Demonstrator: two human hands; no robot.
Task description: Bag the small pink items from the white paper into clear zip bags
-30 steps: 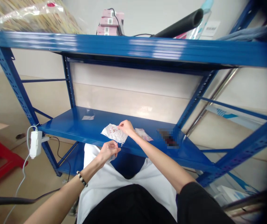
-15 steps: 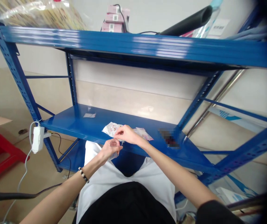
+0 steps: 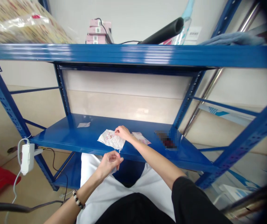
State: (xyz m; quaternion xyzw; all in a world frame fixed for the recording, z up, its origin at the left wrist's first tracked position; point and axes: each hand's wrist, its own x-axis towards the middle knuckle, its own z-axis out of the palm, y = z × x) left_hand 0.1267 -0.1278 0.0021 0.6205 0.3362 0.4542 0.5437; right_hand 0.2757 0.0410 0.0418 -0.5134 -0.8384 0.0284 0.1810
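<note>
A crumpled white sheet [image 3: 111, 141], paper or tissue, lies at the front of the blue shelf [image 3: 60, 132], with small reddish bits on it. My right hand [image 3: 123, 133] reaches over its right side, fingertips pinched together against the sheet's top; whatever is between them is too small to tell. Below the shelf's front edge, my left hand [image 3: 111, 161] is closed around something small, partly clear, with thin tips showing above the fingers. A pink-and-white packet [image 3: 141, 137] lies right of the sheet, partly behind my right arm.
A small white packet [image 3: 83, 124] lies on the shelf's left. A blurred-out dark object [image 3: 167, 140] is on the right. The upper shelf [image 3: 96, 54] bears pink boxes [image 3: 98, 34], a black tube [image 3: 162, 31] and a plastic bag [image 3: 26, 28]. A power strip [image 3: 27, 158] hangs left.
My right hand has moved away from my left hand, up onto the sheet. My left hand remains closed, low in front of the shelf. The camera view has shifted.
</note>
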